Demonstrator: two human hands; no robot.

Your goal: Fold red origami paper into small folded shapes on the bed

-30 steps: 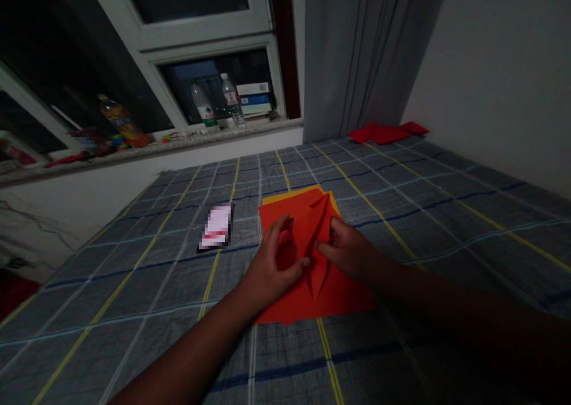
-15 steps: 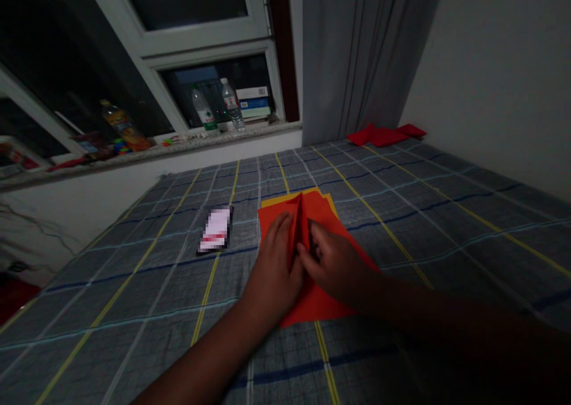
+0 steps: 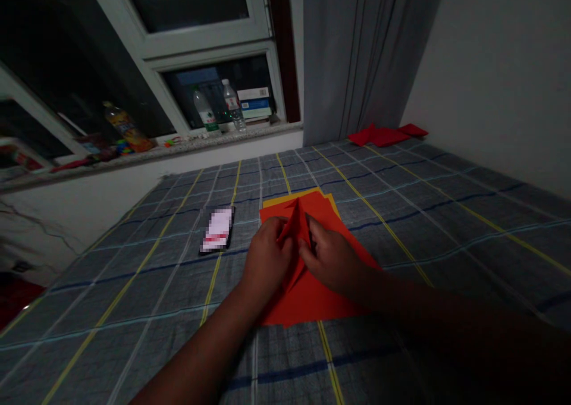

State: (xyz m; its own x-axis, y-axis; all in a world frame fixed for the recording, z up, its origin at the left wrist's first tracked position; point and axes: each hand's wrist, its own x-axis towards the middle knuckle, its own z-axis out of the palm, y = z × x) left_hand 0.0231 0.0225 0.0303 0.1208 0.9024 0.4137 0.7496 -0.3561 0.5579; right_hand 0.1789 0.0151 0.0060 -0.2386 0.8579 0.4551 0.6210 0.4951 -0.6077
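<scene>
My left hand (image 3: 266, 257) and my right hand (image 3: 328, 259) both grip a narrow, pointed fold of red-orange paper (image 3: 297, 226) between them. Its lower part is partly hidden by my fingers. The fold rests on a flat sheet of red-orange paper (image 3: 312, 301), which has a yellow-orange sheet (image 3: 289, 198) showing beyond its far edge. All of this lies on a grey plaid bedsheet (image 3: 134, 316). Left of my left hand lies a dark packet with a white label (image 3: 217, 229), apart from the paper.
Several red paper pieces (image 3: 383, 135) lie at the far corner of the bed, against the wall. On the windowsill (image 3: 178, 146) stand water bottles (image 3: 233, 106), a stack of books (image 3: 254, 103) and an orange drink bottle (image 3: 127, 128). A grey curtain (image 3: 357, 54) hangs beyond the bed.
My hands have shifted slightly apart and back along the fold, showing more of the flat red sheet at lower left. The fold's tip now leans a little differently.
</scene>
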